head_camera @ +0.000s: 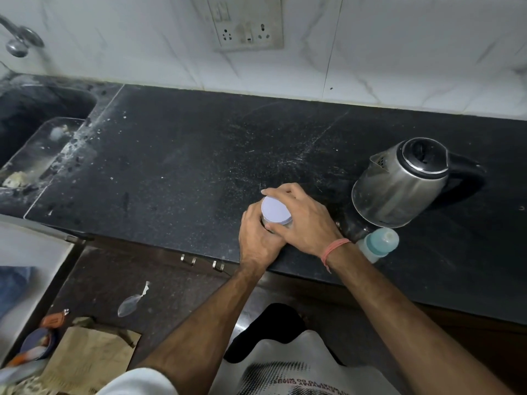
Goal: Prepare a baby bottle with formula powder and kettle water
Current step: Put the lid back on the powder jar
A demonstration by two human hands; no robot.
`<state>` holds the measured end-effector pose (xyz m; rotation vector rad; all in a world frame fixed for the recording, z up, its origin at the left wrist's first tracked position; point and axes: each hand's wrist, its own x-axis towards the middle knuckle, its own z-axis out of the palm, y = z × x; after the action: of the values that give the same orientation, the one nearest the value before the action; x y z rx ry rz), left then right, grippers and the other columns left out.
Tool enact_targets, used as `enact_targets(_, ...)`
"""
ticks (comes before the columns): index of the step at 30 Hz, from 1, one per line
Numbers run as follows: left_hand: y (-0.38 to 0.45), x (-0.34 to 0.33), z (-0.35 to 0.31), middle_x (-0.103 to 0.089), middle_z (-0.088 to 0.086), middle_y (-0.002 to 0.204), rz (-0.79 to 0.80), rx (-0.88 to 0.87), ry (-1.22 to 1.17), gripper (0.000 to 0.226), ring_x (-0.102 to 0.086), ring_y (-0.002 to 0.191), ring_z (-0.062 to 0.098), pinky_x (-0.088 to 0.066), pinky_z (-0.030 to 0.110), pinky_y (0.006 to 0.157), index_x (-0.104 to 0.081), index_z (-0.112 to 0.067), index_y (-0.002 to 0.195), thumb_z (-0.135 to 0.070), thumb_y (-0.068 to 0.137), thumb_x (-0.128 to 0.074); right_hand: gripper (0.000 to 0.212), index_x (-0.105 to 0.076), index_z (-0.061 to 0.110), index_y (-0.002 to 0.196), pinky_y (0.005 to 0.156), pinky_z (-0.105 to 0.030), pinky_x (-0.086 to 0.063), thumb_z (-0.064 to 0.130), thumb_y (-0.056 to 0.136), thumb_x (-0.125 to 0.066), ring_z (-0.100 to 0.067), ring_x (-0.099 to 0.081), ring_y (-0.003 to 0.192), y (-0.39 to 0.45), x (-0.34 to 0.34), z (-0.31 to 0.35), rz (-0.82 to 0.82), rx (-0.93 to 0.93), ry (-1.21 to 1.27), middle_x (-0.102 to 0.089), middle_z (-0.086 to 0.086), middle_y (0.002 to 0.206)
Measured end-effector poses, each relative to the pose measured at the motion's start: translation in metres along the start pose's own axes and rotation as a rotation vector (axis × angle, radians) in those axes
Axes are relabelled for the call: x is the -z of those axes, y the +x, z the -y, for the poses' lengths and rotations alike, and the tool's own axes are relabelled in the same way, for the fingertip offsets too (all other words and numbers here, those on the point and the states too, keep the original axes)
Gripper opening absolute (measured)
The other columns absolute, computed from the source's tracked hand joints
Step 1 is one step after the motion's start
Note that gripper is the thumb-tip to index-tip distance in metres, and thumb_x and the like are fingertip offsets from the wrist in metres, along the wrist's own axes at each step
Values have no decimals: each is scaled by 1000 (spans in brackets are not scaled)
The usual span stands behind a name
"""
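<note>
A small formula jar with a pale lilac lid (275, 210) stands near the front edge of the black counter (176, 166). My left hand (258, 238) wraps around the jar's body from the left. My right hand (302, 218) grips the lid from the right, fingers curled over its far rim. The jar's body is mostly hidden by both hands. To the right stands a steel kettle (399, 183) with a black lid and handle. In front of the kettle, near the counter edge, stands a baby bottle (379, 243) with a teal cap.
A dirty sink (37, 132) and tap (20, 41) lie at far left. A wall socket (246, 29) sits on the tiled backsplash. Below the counter are drawer handles (202, 262), and on the floor a clear wrapper (132, 302), cardboard (91, 357) and clutter.
</note>
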<state>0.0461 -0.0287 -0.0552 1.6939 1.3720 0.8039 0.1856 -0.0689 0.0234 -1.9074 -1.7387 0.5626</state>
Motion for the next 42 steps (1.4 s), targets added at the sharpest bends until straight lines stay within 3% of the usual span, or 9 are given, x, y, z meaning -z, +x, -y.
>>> enact_targets(15, -1, 4, -8, -66, -20, 125, 17, 16, -8, 74, -61, 121, 5, -57, 39, 100, -70, -38, 137, -65, 69, -79, 73, -71, 28, 137, 81, -44, -62, 79, 85, -70, -22, -65, 109, -17, 0, 5, -128, -94, -270, -57, 2, 121)
enact_targets(20, 0, 1, -6, -69, -18, 128, -7, 15, 16, 88, -62, 124, 10, -54, 33, 101, -68, -34, 139, -69, 61, -87, 57, -75, 23, 73, 66, -37, -55, 68, 102, -57, -20, -66, 78, -18, 14, 13, -253, -73, -373, -70, 6, 73)
enact_targets(23, 1, 0, -5, -70, -16, 120, 2, 14, 23, 74, -65, 116, 11, -58, 39, 97, -70, -33, 129, -66, 65, -85, 25, -79, 31, 123, 95, -43, -58, 41, 104, -65, -19, -57, 122, -8, 18, 9, -136, 144, -254, -70, 7, 125)
enact_targets(25, 1, -1, -5, -69, -15, 112, 8, -3, 50, 63, -65, 109, 12, -59, 44, 93, -70, -29, 121, -64, 69, -77, 46, -57, 38, 156, 117, -49, -46, 36, 110, -55, -25, -39, 154, 0, 19, 9, 161, 175, -242, -47, 4, 167)
enact_targets(28, 0, 0, -7, -69, -16, 115, -6, -11, 30, 71, -65, 112, 12, -57, 37, 94, -71, -28, 126, -67, 67, -76, 53, -46, 30, 164, 101, -46, -53, 51, 117, -32, -32, -56, 135, 3, 19, 23, 226, 31, -510, -49, -10, 160)
enact_targets(31, 0, 2, -7, -70, -19, 123, -2, 11, 9, 88, -64, 120, 8, -56, 33, 99, -69, -32, 135, -69, 59, -93, 67, -70, 16, 102, 76, -42, -45, 63, 115, -23, -32, -72, 99, 4, 36, 38, 79, -46, -706, -72, -13, 111)
enact_targets(33, 0, 3, -5, -70, -21, 123, 5, 17, 12, 91, -63, 122, 7, -58, 37, 101, -69, -35, 134, -66, 55, -101, 70, -49, 20, 68, 71, -40, -37, 66, 114, -25, -32, -71, 88, 2, 49, 38, 26, -52, -713, -73, -9, 91)
enact_targets(37, 0, 3, -12, -69, -18, 123, 10, 16, 10, 87, -66, 119, 12, -58, 43, 101, -65, -41, 128, -72, 52, -93, 32, -68, 28, 125, 92, -44, -52, 50, 103, -65, -28, -55, 131, 6, 58, 30, 210, 108, -511, -60, -2, 138)
enact_targets(42, 1, 2, -10, -66, -19, 114, 5, 9, 51, 89, -64, 113, 12, -58, 42, 96, -65, -33, 127, -75, 54, -92, 74, -30, 43, 171, 109, -48, -52, 38, 107, -67, -31, -44, 140, 26, 39, 11, 438, 162, -498, -34, -6, 166)
